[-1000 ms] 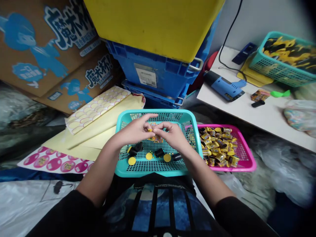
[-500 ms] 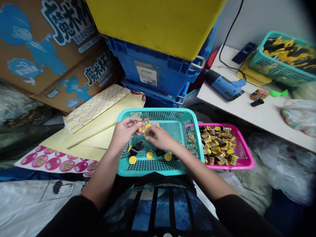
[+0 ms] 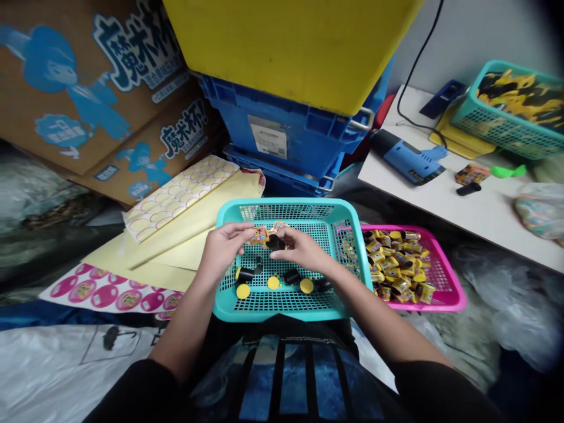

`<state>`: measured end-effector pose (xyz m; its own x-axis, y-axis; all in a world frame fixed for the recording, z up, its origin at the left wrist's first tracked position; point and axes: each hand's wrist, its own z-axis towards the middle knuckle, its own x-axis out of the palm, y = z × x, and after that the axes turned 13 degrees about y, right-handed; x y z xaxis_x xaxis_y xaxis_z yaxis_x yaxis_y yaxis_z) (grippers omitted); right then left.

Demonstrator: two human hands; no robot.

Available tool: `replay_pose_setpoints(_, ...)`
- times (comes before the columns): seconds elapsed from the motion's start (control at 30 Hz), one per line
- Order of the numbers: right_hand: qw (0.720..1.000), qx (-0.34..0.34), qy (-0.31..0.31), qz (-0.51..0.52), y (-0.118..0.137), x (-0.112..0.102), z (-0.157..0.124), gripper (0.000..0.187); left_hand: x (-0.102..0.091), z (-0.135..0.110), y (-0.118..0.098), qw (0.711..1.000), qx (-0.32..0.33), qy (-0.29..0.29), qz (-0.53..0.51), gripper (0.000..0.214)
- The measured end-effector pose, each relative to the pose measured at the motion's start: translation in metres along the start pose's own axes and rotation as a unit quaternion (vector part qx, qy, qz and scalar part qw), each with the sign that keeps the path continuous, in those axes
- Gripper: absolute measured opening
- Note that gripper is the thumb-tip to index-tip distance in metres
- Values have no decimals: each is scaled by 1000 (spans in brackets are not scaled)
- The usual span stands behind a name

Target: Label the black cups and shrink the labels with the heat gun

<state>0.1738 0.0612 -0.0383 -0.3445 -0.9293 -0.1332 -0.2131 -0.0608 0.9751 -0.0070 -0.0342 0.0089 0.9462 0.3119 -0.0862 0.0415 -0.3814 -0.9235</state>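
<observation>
Over the turquoise basket [image 3: 304, 201], my left hand [image 3: 225, 245] pinches a small printed yellow-orange wrapper [image 3: 259, 235] between thumb and fingers. Right beside it, my right hand [image 3: 304, 248] grips a short black tube [image 3: 276, 242] whose end faces the wrapper. Another printed piece [image 3: 281, 225] shows at the right fingertips; how it is held I cannot tell. Below the hands, several black tubes with yellow round ends lie in the basket, among them one tube [image 3: 247, 274] on its side and a yellow disc end [image 3: 273, 282] facing up.
A pink basket [image 3: 458, 296] of wrapped yellow-and-black pieces stands at the right. On the white table [image 3: 484, 220] are a blue heat gun [image 3: 408, 157] and another turquoise basket [image 3: 506, 132]. Sticker sheets [image 3: 180, 200] lie left; blue crates [image 3: 268, 106] and cartons [image 3: 88, 111] stand behind.
A black tube now shows in my right hand, close to the wrapper in my left. The whole view has shifted slightly, so the surroundings appear a little further right and lower.
</observation>
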Motion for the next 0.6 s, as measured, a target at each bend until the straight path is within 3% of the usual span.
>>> replay_pose_setpoints(0.17,991,-23,-45,121,8,-16,-33,47,12,1,0,1000,24,-13,15,23)
replay_pose_setpoints(0.3,971,-74,-68,217,11,-19,-40,45,20,-1,3,998,59,-19,3,25)
replay_pose_setpoints(0.47,971,-66,-67,218,12,-22,-38,40,29,-5,0,996,90,-22,8,30)
replay_pose_setpoints(0.6,970,-61,-67,225,11,-24,-39,39,34,-5,-6,994,96,20,53,27)
